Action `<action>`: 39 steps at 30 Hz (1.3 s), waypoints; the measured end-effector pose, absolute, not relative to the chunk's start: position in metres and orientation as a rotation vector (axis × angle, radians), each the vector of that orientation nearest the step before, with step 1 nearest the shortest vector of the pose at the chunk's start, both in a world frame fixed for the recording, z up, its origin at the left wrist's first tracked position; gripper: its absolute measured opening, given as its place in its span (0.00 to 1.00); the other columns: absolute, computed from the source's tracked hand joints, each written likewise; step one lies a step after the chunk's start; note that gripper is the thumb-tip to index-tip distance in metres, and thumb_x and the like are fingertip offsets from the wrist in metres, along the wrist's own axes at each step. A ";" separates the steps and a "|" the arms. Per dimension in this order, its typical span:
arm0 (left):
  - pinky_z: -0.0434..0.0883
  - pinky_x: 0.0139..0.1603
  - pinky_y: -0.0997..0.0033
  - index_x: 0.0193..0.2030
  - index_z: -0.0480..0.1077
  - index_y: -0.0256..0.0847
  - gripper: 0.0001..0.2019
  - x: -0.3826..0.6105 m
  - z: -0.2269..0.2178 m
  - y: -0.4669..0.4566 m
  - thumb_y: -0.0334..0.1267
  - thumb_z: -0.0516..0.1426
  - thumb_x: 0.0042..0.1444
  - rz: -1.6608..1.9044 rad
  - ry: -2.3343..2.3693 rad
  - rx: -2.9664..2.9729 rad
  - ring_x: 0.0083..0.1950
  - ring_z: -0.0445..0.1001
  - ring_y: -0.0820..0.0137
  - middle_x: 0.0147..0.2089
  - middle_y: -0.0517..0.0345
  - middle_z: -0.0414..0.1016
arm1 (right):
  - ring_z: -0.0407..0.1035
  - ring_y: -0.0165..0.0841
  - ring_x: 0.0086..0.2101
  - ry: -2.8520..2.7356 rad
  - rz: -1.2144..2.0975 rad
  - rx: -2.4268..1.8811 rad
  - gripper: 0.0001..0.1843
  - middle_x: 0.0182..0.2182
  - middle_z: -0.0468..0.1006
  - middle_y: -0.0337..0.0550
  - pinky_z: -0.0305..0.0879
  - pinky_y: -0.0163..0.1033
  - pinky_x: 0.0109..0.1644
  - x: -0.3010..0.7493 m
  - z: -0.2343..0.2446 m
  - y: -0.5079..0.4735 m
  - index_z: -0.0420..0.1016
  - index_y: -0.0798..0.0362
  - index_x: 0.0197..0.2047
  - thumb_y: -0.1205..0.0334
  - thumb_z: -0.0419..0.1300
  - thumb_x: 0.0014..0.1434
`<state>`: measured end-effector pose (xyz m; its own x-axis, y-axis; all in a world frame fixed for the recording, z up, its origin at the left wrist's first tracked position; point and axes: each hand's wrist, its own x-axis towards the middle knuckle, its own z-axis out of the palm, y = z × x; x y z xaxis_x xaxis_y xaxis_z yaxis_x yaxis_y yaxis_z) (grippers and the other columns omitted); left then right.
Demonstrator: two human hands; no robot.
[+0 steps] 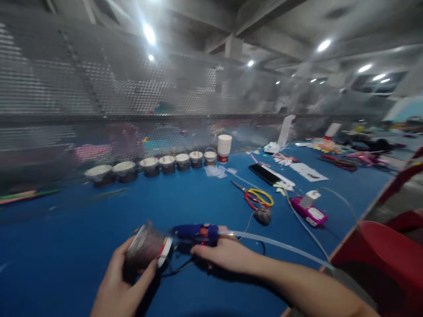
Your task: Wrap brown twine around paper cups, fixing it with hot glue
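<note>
My left hand (125, 275) is wrapped around a paper cup (144, 248) that lies tilted on its side, its wall covered in grey and a red and white band showing at its right end. From the right, my right hand (228, 254) grips a blue hot glue gun (191, 232), its nozzle close to the cup. Whether nozzle and cup touch, I cannot tell. A long translucent glue stick (280, 242) runs out of the gun's back over my forearm. Behind the gun lie a ball of grey yarn (263, 216) and scissors (259, 198) with red and yellow handles.
Several grey-covered cups (150, 167) line the table's back by a mesh partition (185, 94), beside a stack of paper cups (224, 147). A phone (263, 174) and a pink power strip (312, 215) with cables lie right. A red stool (393, 248) stands beyond the table edge.
</note>
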<state>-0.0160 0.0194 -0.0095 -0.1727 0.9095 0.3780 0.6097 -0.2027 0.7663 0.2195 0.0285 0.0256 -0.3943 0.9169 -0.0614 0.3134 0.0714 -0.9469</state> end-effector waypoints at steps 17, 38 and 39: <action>0.71 0.43 0.62 0.54 0.63 0.41 0.23 0.001 0.009 0.006 0.39 0.59 0.50 1.195 1.723 1.662 0.43 0.74 0.65 0.49 0.50 0.72 | 0.64 0.29 0.22 -1.926 1.014 -1.297 0.12 0.21 0.71 0.36 0.58 0.35 0.28 0.220 0.022 0.013 0.68 0.51 0.26 0.52 0.57 0.56; 0.68 0.35 0.68 0.54 0.63 0.43 0.23 0.000 0.001 0.007 0.34 0.58 0.50 1.202 1.687 1.800 0.39 0.70 0.68 0.46 0.54 0.70 | 0.66 0.31 0.21 -2.164 0.808 -1.080 0.09 0.23 0.76 0.41 0.60 0.36 0.27 0.218 0.009 0.009 0.69 0.48 0.29 0.58 0.55 0.60; 0.69 0.35 0.68 0.54 0.63 0.43 0.23 0.000 0.001 0.007 0.34 0.58 0.50 1.206 1.678 1.799 0.39 0.70 0.69 0.46 0.54 0.70 | 0.66 0.31 0.21 -2.170 0.796 -1.065 0.09 0.23 0.75 0.41 0.60 0.36 0.27 0.218 0.008 0.009 0.69 0.49 0.29 0.58 0.55 0.61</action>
<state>0.0001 0.0068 0.0011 -0.0923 0.9445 0.3154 0.6000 -0.2000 0.7746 0.2183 0.0091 0.0085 -0.5074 0.8278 0.2395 0.4765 0.5011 -0.7224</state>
